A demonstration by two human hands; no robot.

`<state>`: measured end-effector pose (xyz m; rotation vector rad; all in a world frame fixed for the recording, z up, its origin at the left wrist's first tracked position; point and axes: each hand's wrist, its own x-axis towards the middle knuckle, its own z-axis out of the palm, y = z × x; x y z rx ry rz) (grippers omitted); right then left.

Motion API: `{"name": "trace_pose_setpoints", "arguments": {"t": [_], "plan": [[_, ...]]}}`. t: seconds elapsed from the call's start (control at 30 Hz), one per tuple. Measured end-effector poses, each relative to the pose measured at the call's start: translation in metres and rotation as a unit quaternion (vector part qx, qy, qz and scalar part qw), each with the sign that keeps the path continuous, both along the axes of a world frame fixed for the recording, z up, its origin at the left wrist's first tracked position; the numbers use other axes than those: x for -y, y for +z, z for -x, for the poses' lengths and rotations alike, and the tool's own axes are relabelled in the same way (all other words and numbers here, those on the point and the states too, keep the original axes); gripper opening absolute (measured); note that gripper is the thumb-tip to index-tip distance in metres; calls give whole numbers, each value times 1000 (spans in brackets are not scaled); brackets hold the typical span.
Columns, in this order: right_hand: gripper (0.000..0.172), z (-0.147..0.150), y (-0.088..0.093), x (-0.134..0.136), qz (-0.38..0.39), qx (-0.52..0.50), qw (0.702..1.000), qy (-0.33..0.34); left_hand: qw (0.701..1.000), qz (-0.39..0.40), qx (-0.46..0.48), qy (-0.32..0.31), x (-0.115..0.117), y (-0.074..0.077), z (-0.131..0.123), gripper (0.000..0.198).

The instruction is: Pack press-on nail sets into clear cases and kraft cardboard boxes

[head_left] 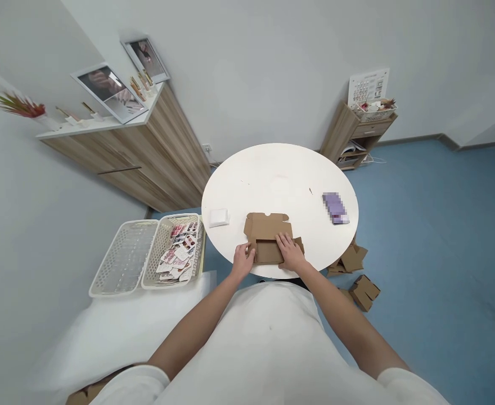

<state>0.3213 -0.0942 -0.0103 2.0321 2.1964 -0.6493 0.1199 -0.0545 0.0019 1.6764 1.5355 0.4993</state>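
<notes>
A partly folded brown cardboard box [268,227] lies near the front edge of the round white table [273,180]. Its lid panel, with a small notch, is spread flat toward the far side, and side flaps stick out. My left hand [243,261] is at the box's left end, its curled fingers closed on the side flap there. Across the right end lies my right hand [290,253], gripping the box with its fingers over the far fold and its thumb by the near edge. The right side flap shows partly beyond that hand.
On the table are a white packet [219,217], a blurred purple item [335,208] and a small dark piece [310,191]. Left stand two white baskets, one with printed cards [180,253]. Folded cardboard boxes [364,292] lie on the floor at right. A wooden cabinet [163,152] borders the table.
</notes>
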Motion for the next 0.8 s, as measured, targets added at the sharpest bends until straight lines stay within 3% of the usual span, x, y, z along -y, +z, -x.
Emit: {"name": "trace_pose_setpoints", "arguments": {"t": [0.2,0.33,0.53,0.67,0.8], "plan": [[129,-1,3,4,9,-31,999,37,997,49,-48,19,-8,-11,8,43],[130,-5,6,4,18,-43,998,43,997,45,-65,-7,-8,-14,13,34],[128,-2,12,2,40,-25,998,42,987,50,-143,-51,-6,-11,10,28],[128,4,15,3,43,-9,998,39,979,42,-193,-46,-8,-8,1,31],[128,2,16,3,46,6,998,34,987,41,-143,-64,-8,-4,5,38]]}}
